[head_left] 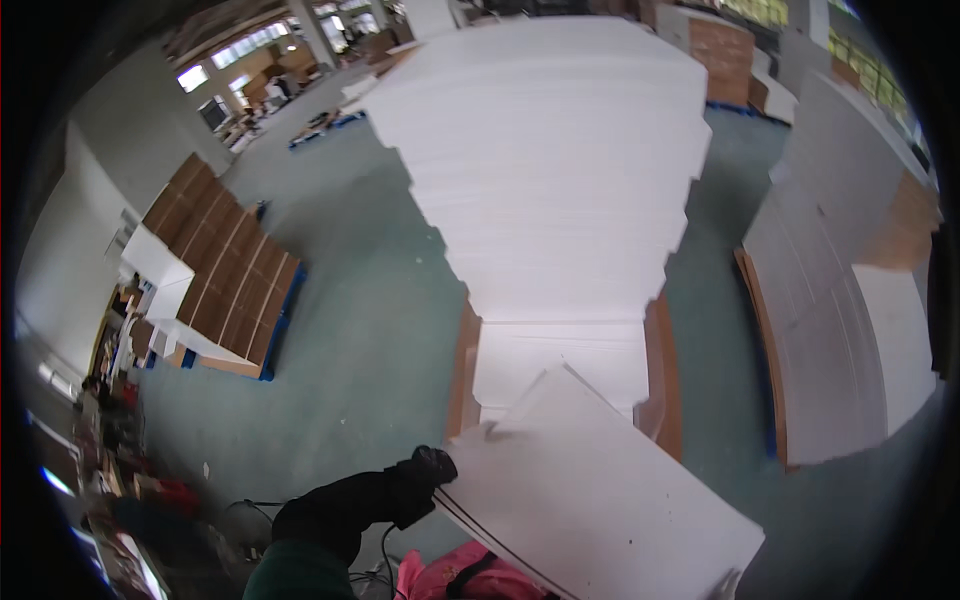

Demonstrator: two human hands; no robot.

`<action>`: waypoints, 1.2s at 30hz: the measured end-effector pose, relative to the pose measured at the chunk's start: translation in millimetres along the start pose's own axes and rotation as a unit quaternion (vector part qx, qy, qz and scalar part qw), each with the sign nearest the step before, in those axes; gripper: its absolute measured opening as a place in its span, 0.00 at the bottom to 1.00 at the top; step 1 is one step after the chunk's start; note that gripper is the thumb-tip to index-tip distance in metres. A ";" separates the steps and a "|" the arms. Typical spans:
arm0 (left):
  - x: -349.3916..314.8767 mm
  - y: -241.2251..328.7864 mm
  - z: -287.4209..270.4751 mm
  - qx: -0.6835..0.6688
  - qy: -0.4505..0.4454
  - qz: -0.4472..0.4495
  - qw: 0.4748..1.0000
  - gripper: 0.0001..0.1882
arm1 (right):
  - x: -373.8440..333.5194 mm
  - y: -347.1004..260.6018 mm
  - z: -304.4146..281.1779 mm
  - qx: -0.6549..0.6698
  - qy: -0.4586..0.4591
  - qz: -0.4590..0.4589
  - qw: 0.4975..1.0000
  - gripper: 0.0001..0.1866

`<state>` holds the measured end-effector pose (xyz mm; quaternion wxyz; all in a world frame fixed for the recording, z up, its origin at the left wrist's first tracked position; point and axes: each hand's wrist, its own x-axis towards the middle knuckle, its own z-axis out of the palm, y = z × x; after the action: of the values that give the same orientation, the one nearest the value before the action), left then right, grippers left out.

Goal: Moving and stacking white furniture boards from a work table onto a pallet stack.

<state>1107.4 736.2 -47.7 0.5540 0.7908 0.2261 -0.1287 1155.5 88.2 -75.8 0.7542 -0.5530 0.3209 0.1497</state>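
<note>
A white cardboard sheet (610,490) is held tilted in front of me, one corner pointing away toward a tall stack of white sheets (550,190). My left hand (435,468), in a dark glove, is closed on the sheet's left edge, where dark lines run along the side. At the lower right corner of the sheet, only the fingertips of my right hand (729,584) show, gripping its edge. The rest of that hand is hidden behind the sheet or out of the picture.
Brown cardboard (663,370) flanks the white stack's near end. On the left, a pallet carries a block of bundled brown cartons (225,270). To the right stands another tall stack of white sheets (830,290). Dark cables (388,550) and a pink item (465,575) are close to me.
</note>
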 end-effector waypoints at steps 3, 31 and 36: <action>36.5 42.7 -6.9 -0.008 -0.045 -0.100 0.994 0.36 | 58.5 52.3 -38.6 -0.032 0.087 -0.031 0.995 0.41; 574.9 -65.5 171.5 0.414 -0.190 0.039 0.889 0.40 | 221.2 335.0 124.9 0.017 0.493 0.117 0.862 0.46; 582.9 -50.8 185.4 0.441 -0.152 0.032 0.884 0.39 | 236.4 343.6 141.0 -0.012 0.514 0.126 0.848 0.48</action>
<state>1594.7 702.7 -419.3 0.1798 0.9309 0.0337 -0.3161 1178.0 306.9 -457.2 0.4495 -0.5149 0.7276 -0.0588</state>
